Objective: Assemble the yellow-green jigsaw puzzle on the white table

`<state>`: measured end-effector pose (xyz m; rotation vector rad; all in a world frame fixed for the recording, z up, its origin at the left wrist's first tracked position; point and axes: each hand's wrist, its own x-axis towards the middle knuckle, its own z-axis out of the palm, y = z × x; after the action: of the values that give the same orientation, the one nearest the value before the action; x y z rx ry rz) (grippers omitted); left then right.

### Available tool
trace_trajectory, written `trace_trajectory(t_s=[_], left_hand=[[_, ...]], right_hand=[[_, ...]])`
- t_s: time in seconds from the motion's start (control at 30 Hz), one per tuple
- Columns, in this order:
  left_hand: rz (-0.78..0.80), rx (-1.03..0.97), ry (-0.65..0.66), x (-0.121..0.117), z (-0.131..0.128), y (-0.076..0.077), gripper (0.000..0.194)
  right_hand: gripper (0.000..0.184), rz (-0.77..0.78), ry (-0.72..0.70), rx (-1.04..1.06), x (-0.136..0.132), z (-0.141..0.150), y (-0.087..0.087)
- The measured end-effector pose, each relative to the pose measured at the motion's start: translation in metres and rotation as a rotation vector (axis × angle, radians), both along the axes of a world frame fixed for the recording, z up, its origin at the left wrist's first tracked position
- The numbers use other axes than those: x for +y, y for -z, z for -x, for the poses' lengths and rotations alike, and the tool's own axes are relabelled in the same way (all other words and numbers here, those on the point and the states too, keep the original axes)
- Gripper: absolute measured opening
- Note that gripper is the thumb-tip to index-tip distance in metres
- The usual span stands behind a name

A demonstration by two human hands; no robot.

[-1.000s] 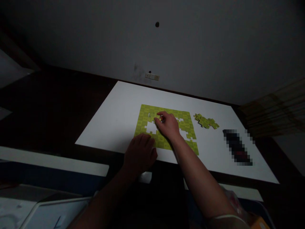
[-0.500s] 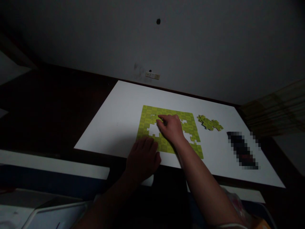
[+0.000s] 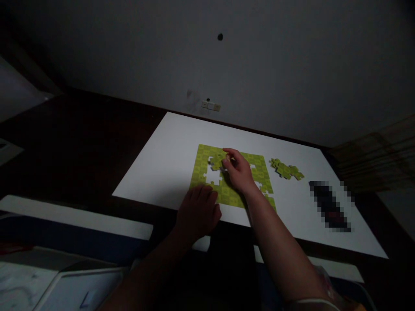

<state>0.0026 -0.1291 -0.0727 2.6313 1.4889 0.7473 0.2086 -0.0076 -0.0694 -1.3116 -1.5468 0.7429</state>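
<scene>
A green jigsaw puzzle with several white gaps lies on the white table. Between the thumb and fingers of my right hand is a green puzzle piece, tilted over a gap in the puzzle's upper left part. My left hand lies with its fingers stretched out on the puzzle's near left corner. Part of the puzzle is hidden under my right hand and forearm.
Several loose puzzle pieces lie in a heap right of the puzzle. Farther right on the white table is a dark pixelated object. A wall socket sits behind the table.
My right hand has lifted a puzzle piece out of the upper left area, tilting it and widening the gap there. My left hand stays on the near left corner. The view has shifted slightly.
</scene>
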Motion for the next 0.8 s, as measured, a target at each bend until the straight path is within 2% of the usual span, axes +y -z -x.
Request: trace_trajectory(t_s=[0.1, 0.2, 0.4, 0.6, 0.8], left_hand=[[-0.009, -0.005, 0.001, 0.001, 0.000, 0.001, 0.024], [0.009, 0.000, 0.006, 0.002, 0.000, 0.000, 0.022], [0.031, -0.002, 0.002, 0.000, -0.001, -0.005, 0.021], [0.014, 0.012, 0.001, 0.000, -0.001, -0.004, 0.022], [0.014, 0.028, -0.008, 0.001, -0.001, -0.004, 0.023]], right_hand=[[0.046, 0.092, -0.057, 0.095, -0.003, 0.003, 0.002], [0.033, 0.139, -0.093, 0.028, -0.006, 0.003, 0.005], [0.030, 0.078, -0.125, -0.093, -0.009, 0.000, 0.006], [0.030, 0.061, -0.135, -0.214, -0.010, 0.000, 0.002], [0.036, 0.069, -0.159, -0.191, -0.012, 0.002, -0.003]])
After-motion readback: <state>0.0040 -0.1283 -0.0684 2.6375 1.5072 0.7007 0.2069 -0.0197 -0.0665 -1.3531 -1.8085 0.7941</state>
